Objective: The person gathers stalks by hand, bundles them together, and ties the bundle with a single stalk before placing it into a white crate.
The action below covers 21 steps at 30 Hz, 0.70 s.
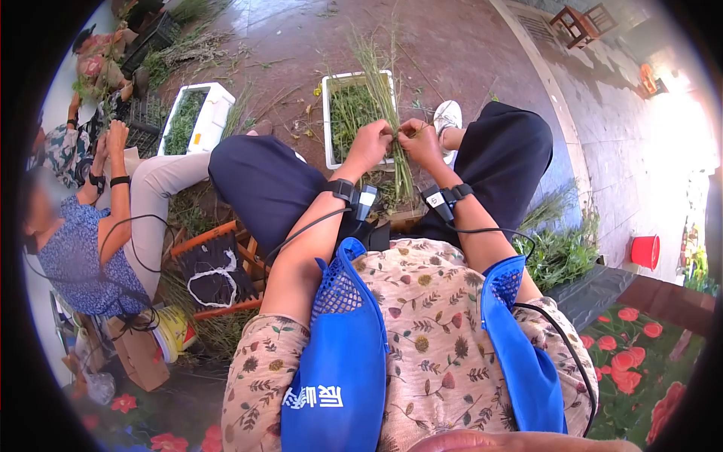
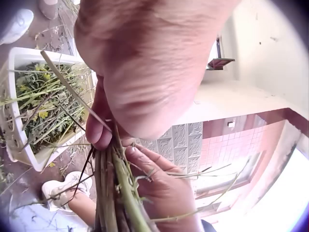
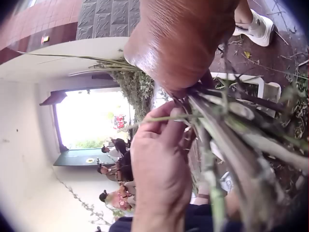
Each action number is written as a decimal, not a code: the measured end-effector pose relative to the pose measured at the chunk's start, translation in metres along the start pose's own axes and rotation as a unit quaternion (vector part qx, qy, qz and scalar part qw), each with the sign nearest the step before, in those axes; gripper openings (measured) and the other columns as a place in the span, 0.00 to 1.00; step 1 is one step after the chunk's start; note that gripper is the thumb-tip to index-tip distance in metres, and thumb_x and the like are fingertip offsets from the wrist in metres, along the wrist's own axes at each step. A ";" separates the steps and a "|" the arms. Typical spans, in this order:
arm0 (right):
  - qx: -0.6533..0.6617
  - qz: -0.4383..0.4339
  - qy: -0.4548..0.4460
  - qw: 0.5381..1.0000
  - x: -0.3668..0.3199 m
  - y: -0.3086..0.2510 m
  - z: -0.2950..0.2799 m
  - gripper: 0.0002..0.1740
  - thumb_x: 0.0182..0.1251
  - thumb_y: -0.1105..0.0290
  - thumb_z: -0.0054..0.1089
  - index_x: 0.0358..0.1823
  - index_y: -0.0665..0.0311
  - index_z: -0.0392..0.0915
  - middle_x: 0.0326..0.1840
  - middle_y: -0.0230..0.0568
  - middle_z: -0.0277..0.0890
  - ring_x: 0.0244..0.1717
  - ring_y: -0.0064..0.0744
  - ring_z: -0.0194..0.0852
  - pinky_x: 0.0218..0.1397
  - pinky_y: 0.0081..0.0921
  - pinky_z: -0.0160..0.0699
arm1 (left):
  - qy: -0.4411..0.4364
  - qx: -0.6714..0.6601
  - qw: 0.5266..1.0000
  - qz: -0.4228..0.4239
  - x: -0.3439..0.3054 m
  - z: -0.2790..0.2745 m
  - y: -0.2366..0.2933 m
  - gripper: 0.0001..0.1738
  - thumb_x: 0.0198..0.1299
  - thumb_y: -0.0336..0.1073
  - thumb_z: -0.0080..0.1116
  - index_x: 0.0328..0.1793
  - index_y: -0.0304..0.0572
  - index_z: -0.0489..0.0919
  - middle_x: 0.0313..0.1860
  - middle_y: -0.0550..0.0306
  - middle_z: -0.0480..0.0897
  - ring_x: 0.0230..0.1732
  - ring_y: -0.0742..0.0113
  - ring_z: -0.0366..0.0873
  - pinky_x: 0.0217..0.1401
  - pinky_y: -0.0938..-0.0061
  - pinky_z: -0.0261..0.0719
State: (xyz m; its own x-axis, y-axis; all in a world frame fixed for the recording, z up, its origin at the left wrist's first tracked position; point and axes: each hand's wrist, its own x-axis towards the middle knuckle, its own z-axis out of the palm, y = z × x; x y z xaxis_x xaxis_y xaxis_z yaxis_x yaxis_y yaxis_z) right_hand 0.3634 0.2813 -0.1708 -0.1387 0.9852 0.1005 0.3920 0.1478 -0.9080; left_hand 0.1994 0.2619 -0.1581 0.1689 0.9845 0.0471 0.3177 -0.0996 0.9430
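Note:
A bundle of long green plant stems (image 1: 397, 162) stands between my hands, its thin feathery tops reaching over a white bin (image 1: 328, 143). My left hand (image 1: 371, 145) grips the bundle from one side, fingers curled against the stems. From the other side my right hand (image 1: 422, 143) pinches at the same height, fingertips close to the left ones. Up close in the left wrist view, the thick stem ends (image 2: 113, 193) run down past both hands. One thin loose stem (image 3: 169, 118) crosses the left thumb in the right wrist view. Palms hide part of the grip.
Cut greens (image 1: 350, 113) fill the bin between my feet. A second white bin (image 1: 218, 102) of greens stands to the left, near a seated person (image 1: 90, 241). Leafy plants (image 1: 565, 252) lie at right, before a red bucket (image 1: 645, 251). A wooden-framed stool (image 1: 218, 271) is beside my left leg.

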 end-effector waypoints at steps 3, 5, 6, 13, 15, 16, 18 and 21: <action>-0.046 -0.091 0.054 0.993 -0.005 -0.005 0.002 0.09 0.53 0.77 0.62 0.34 0.70 0.73 0.31 0.50 0.75 0.33 0.49 0.77 0.36 0.35 0.75 | 0.016 0.056 0.994 0.089 0.007 -0.003 -0.007 0.08 0.58 0.24 0.56 0.44 0.35 0.78 0.24 0.56 0.79 0.28 0.72 0.80 0.33 0.77 0.76; -0.057 -0.148 0.063 0.985 -0.006 -0.008 0.000 0.08 0.55 0.78 0.61 0.35 0.69 0.70 0.33 0.51 0.71 0.36 0.54 0.75 0.37 0.38 0.74 | -0.008 0.000 1.000 0.015 0.006 -0.006 -0.005 0.09 0.60 0.25 0.54 0.45 0.36 0.80 0.23 0.58 0.79 0.27 0.74 0.78 0.32 0.78 0.75; -0.057 -0.153 0.051 0.985 -0.007 -0.014 -0.002 0.08 0.57 0.78 0.60 0.35 0.68 0.70 0.34 0.51 0.70 0.36 0.54 0.74 0.38 0.38 0.73 | -0.019 -0.028 0.999 -0.022 0.007 -0.010 0.000 0.09 0.61 0.25 0.54 0.46 0.36 0.81 0.23 0.60 0.79 0.26 0.75 0.78 0.31 0.79 0.75; -0.051 -0.189 -0.014 0.981 -0.012 -0.035 -0.011 0.06 0.61 0.78 0.57 0.38 0.65 0.71 0.37 0.48 0.68 0.38 0.55 0.73 0.39 0.38 0.72 | -0.094 -0.096 0.987 -0.091 0.019 -0.024 0.004 0.10 0.63 0.31 0.57 0.47 0.36 0.83 0.24 0.64 0.78 0.24 0.79 0.72 0.28 0.81 0.73; -0.052 -0.185 -0.021 0.981 -0.013 -0.035 -0.012 0.06 0.62 0.77 0.57 0.39 0.65 0.72 0.38 0.48 0.69 0.38 0.55 0.73 0.39 0.38 0.72 | -0.128 -0.077 0.985 -0.080 0.023 -0.029 0.004 0.11 0.63 0.33 0.58 0.47 0.34 0.83 0.26 0.62 0.80 0.25 0.78 0.75 0.29 0.81 0.74; -0.054 -0.182 -0.026 0.982 -0.013 -0.034 -0.012 0.06 0.62 0.76 0.57 0.39 0.65 0.72 0.39 0.48 0.69 0.39 0.55 0.74 0.39 0.38 0.73 | -0.146 -0.078 0.983 -0.083 0.024 -0.032 0.005 0.11 0.63 0.33 0.58 0.46 0.34 0.83 0.26 0.62 0.81 0.26 0.78 0.76 0.29 0.81 0.74; -0.077 -0.162 -0.017 0.984 -0.015 -0.035 -0.013 0.05 0.63 0.73 0.57 0.39 0.64 0.73 0.39 0.48 0.71 0.39 0.55 0.75 0.39 0.40 0.73 | -0.162 -0.076 0.980 -0.083 0.026 -0.034 0.007 0.10 0.62 0.32 0.58 0.45 0.33 0.82 0.27 0.60 0.82 0.27 0.77 0.78 0.30 0.80 0.75; -0.140 -0.125 -0.002 0.982 -0.017 -0.034 -0.013 0.06 0.64 0.68 0.57 0.38 0.63 0.75 0.37 0.49 0.74 0.40 0.55 0.76 0.40 0.43 0.74 | -0.156 -0.037 0.984 -0.082 0.025 -0.031 0.011 0.08 0.60 0.30 0.58 0.40 0.32 0.80 0.28 0.55 0.83 0.29 0.73 0.81 0.31 0.78 0.76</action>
State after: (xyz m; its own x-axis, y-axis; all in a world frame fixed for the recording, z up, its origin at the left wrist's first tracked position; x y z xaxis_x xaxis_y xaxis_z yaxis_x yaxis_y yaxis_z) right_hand 0.3640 0.2605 -0.1365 -0.2664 0.9147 0.3040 0.5804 0.4041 -0.7070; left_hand 0.1779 0.2898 -0.1366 0.4038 0.8927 -0.2001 0.2974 0.0788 0.9515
